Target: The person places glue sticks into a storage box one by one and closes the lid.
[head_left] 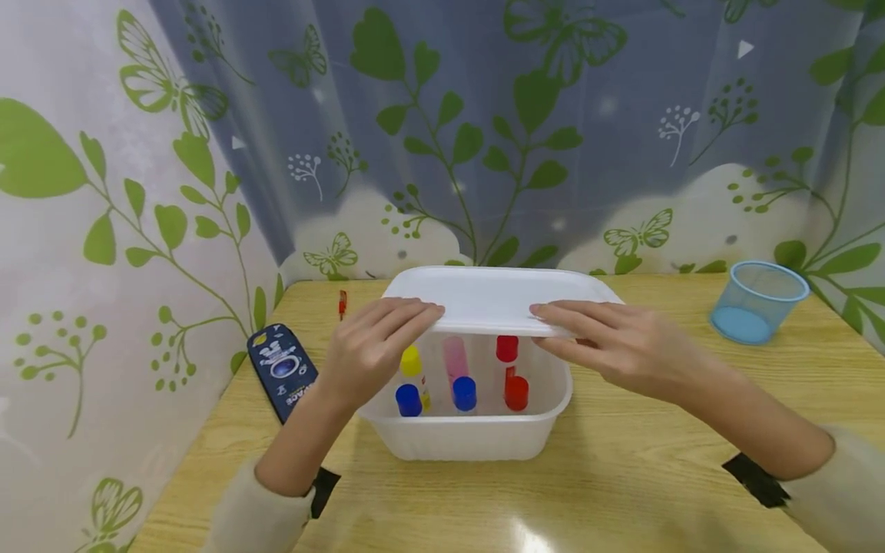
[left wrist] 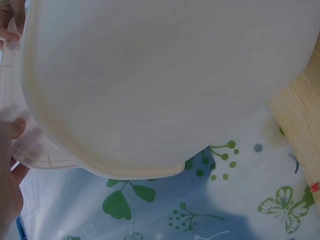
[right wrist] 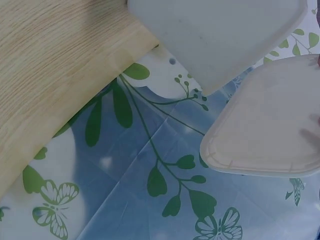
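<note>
A white plastic lid point(head_left: 484, 296) is held over a white plastic tub point(head_left: 477, 442) by both hands. The left hand point(head_left: 369, 346) grips the lid's left side, fingers lying across its top. On the right side, the right hand point(head_left: 618, 342) pinches it with fingers above and thumb beneath. The lid's near edge stands above the tub's rim, leaving the front uncovered. Inside are several upright tubes: blue caps point(head_left: 465, 392), red caps point(head_left: 516, 392), a yellow one point(head_left: 411, 359) and a pink one point(head_left: 455, 357). In the left wrist view the tub's wall point(left wrist: 150, 90) fills much of the frame.
A dark blue case with an astronaut print point(head_left: 280, 365) lies left of the tub. Behind it is a small red object point(head_left: 343, 302). A blue mesh cup point(head_left: 757, 303) stands at the back right of the wooden table point(head_left: 664, 468). Leaf-patterned curtain point(head_left: 442, 153) borders the table.
</note>
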Demonstrator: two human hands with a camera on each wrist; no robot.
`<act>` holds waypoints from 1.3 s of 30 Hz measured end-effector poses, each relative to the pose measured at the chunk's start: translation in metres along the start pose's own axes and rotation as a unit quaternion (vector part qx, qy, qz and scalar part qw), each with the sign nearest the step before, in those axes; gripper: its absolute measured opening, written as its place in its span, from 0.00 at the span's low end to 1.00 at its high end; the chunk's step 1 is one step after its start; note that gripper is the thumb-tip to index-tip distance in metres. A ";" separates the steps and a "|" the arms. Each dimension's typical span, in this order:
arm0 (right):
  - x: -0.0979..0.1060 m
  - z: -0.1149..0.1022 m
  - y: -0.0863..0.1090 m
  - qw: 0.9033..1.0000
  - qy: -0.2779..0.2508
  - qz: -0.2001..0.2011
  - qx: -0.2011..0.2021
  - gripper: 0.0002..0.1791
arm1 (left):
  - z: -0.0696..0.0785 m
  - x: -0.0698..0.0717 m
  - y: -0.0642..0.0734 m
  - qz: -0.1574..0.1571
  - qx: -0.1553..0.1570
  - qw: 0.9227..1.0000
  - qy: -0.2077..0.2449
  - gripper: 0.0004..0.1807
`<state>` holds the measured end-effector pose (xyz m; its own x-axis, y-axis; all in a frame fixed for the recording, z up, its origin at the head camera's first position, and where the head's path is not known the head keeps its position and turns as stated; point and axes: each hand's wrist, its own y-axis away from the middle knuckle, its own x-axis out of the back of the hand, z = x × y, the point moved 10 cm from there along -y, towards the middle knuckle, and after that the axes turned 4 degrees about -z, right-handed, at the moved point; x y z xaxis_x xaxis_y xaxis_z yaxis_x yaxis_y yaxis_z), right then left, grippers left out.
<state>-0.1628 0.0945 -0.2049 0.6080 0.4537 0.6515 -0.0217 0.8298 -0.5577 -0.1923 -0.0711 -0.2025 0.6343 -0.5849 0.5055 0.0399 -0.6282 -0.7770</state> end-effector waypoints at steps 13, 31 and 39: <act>-0.002 0.065 0.027 0.939 -0.152 0.060 -0.301 0.17 | 0.005 0.030 0.026 0.104 -0.026 0.993 -0.055 0.09; -0.093 0.074 0.091 0.705 -0.392 -0.099 -0.583 0.22 | 0.012 0.028 0.048 0.090 -0.021 0.995 -0.039 0.10; -0.088 0.065 0.093 0.742 -0.333 -0.096 -0.575 0.18 | -0.005 0.009 0.064 -0.060 0.067 0.985 0.149 0.14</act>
<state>-0.2705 0.1524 -0.2806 -0.0218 0.7406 0.6716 0.9376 0.2483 -0.2433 -0.1873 -0.1193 -0.2459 0.3642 -0.6482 0.6687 0.2146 -0.6403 -0.7375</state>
